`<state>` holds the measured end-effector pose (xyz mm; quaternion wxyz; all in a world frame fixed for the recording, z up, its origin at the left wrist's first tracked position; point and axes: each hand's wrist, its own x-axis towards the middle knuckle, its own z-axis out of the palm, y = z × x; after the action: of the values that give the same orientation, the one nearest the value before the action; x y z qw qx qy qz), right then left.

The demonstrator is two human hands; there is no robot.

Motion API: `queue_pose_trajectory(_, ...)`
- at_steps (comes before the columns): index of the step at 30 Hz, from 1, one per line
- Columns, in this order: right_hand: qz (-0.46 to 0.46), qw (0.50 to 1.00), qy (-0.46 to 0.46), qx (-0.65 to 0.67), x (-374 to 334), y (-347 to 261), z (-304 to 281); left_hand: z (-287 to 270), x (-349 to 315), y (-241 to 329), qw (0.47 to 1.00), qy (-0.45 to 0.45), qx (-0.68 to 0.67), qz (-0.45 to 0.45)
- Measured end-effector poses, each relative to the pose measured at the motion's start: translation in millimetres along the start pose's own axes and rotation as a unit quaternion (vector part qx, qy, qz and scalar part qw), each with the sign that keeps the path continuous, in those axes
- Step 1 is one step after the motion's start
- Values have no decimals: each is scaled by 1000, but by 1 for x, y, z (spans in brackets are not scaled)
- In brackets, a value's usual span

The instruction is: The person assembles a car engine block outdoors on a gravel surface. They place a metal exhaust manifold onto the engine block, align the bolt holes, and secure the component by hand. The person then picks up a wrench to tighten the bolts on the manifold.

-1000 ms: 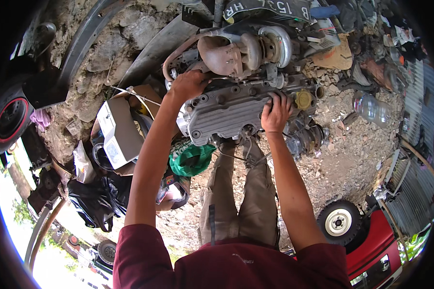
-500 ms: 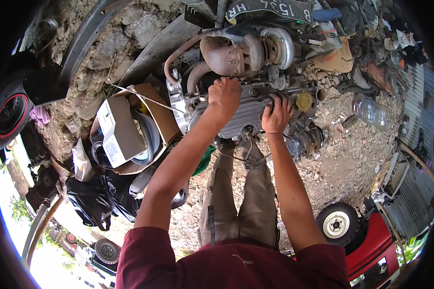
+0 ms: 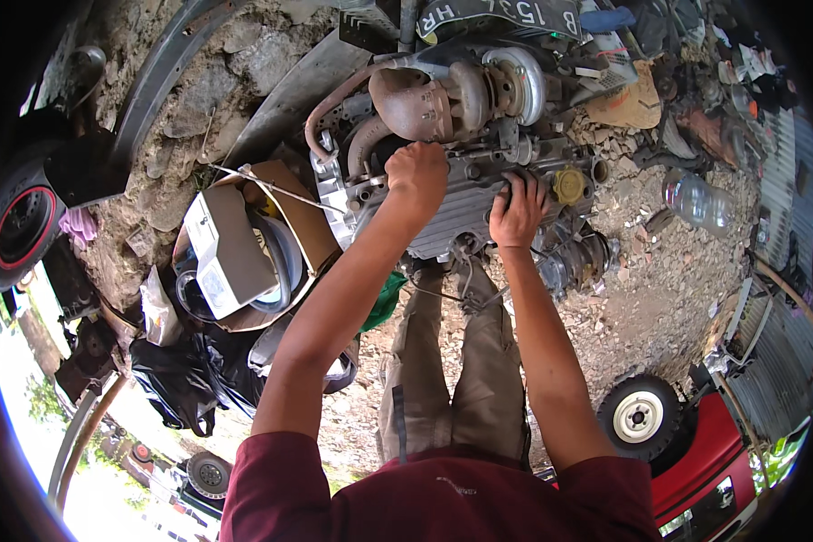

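Note:
An engine lies in front of me, with a ribbed grey metal cover (image 3: 456, 212) on my side and a rusty turbocharger and manifold (image 3: 411, 104) beyond it. My left hand (image 3: 416, 169) is closed in a fist at the cover's far edge, close under the rusty manifold. Whatever its fingers grip is hidden behind the knuckles. Spread over the right part of the cover, my right hand (image 3: 518, 210) rests with its fingers apart and holds nothing. A yellow oil filler cap (image 3: 569, 186) sits just right of those fingertips.
Left of the engine stands an open cardboard box (image 3: 303, 217) with a white carton (image 3: 230, 248) in it. Black plastic bags (image 3: 185, 379) lie nearer me. A clear plastic bottle (image 3: 698, 200) is on the gravel at right. A red vehicle (image 3: 709, 461) with a white-rimmed wheel is at lower right.
The whole view has shifted slightly. My left fist has turned a little at the same spot on the engine; my right hand stays on the cover.

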<state>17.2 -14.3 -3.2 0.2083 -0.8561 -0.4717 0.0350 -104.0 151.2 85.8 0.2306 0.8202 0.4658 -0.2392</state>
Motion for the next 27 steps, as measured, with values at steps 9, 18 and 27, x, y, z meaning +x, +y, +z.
queue_pose_trajectory(9,-4,1000,-1,1,0,-1,-1,22,14,28,993,84,75,-32)
queue_pose_trajectory(18,-8,1000,-2,-2,0,0,0,47,-3,20,950,200,225,88)
queue_pose_trajectory(27,-11,1000,3,4,2,-3,-2,60,13,-68,980,84,67,167)
